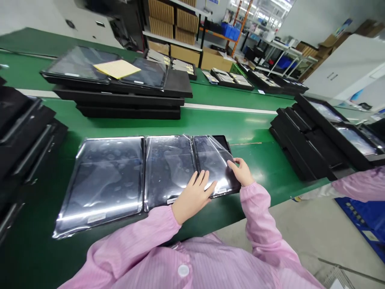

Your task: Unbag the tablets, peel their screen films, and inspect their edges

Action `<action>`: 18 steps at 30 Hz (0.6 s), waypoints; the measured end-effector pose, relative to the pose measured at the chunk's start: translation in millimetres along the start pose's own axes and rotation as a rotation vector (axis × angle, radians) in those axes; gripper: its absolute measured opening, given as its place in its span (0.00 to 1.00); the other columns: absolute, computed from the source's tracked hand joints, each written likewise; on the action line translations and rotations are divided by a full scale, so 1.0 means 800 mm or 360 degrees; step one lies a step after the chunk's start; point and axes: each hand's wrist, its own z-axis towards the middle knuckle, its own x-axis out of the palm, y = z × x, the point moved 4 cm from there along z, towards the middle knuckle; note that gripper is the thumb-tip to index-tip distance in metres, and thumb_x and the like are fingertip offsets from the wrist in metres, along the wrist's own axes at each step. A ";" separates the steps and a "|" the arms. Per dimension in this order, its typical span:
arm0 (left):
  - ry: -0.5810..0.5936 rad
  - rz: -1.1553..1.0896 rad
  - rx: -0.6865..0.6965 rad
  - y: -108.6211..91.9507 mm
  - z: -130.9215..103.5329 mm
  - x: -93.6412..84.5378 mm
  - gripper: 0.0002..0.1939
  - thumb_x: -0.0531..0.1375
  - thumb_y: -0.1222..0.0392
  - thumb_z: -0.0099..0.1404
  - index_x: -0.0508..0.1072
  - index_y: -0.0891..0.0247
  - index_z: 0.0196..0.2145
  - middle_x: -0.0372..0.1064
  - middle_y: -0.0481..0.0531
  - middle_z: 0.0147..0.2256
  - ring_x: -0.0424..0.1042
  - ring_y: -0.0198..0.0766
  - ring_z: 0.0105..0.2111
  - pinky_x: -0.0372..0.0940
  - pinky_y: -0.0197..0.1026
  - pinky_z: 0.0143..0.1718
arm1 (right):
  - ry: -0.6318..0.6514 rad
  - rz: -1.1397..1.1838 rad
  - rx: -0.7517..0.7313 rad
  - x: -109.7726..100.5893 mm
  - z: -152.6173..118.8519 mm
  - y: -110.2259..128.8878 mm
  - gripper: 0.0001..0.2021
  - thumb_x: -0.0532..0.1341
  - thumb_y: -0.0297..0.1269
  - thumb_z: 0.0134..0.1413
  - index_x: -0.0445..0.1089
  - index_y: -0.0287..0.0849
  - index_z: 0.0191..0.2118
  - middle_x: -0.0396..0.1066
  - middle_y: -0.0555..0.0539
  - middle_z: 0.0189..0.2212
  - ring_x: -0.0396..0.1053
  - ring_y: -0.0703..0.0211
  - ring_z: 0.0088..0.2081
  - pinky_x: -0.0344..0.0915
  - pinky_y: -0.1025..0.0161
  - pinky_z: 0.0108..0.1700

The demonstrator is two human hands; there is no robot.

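Three dark tablet-like screens lie side by side on the green bench. The left screen and the middle screen are covered with shiny clear film. On the right screen, the clear film is folded back at the far right corner, baring a black corner. My right hand pinches the film's right edge between thumb and fingers. Fingers spread, my left hand rests over the near edges of the middle and right screens. White labels show along the screens' near edges.
Black foam trays are stacked at the back, with screens and a yellow paper on top. More black trays stand at left and right. A co-worker's pink sleeve reaches in at right. Small-part trays line the far side.
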 end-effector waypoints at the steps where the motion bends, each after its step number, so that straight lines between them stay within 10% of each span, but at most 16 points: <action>1: 0.0008 -0.0002 0.0006 0.001 0.000 0.002 0.33 0.69 0.48 0.66 0.70 0.63 0.64 0.70 0.74 0.63 0.72 0.61 0.63 0.68 0.59 0.62 | 0.0013 0.0016 0.0032 0.000 0.001 0.003 0.14 0.66 0.42 0.69 0.73 0.40 0.53 0.76 0.43 0.51 0.77 0.52 0.48 0.76 0.49 0.51; 7: -0.0075 -0.0113 -0.0011 0.005 0.002 0.009 0.36 0.69 0.45 0.66 0.68 0.61 0.66 0.69 0.74 0.64 0.72 0.61 0.63 0.68 0.58 0.62 | 0.0029 0.0193 0.0020 -0.024 -0.003 0.032 0.13 0.67 0.43 0.67 0.74 0.39 0.49 0.79 0.45 0.43 0.79 0.56 0.40 0.78 0.55 0.44; 13: -0.0122 -0.0193 -0.0053 0.011 -0.005 -0.001 0.35 0.65 0.41 0.68 0.68 0.58 0.66 0.70 0.68 0.64 0.72 0.55 0.64 0.69 0.54 0.62 | 0.0047 0.0451 -0.0048 -0.051 -0.024 0.066 0.28 0.77 0.49 0.43 0.77 0.41 0.49 0.81 0.47 0.25 0.80 0.47 0.29 0.77 0.57 0.30; 18: -0.0322 -0.0004 -0.0608 0.073 -0.074 -0.052 0.27 0.54 0.42 0.76 0.72 0.58 0.64 0.71 0.65 0.64 0.72 0.56 0.64 0.68 0.58 0.62 | 0.0042 0.0585 -0.0110 -0.082 -0.055 0.080 0.37 0.76 0.57 0.35 0.78 0.40 0.51 0.82 0.45 0.26 0.82 0.44 0.31 0.77 0.56 0.31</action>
